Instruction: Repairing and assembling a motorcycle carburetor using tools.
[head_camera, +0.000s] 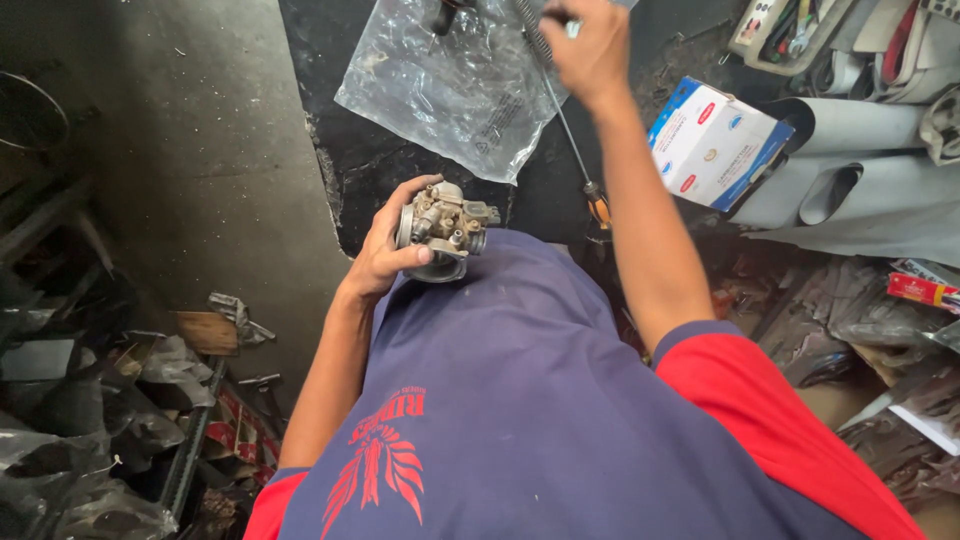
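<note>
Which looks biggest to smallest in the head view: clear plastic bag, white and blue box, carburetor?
1. Clear plastic bag, largest as seen.
2. White and blue box.
3. Carburetor, held in the left hand.
The box and carburetor are unsure: the carburetor is held up nearer the camera, so it may look larger than it is.

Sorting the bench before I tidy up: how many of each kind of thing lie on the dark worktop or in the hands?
Carburettor, in the left hand: 1
Clear plastic bag: 1
Screwdriver: 1
White and blue box: 1
Small part under the right hand, too hidden to name: 1
Total: 5
</note>
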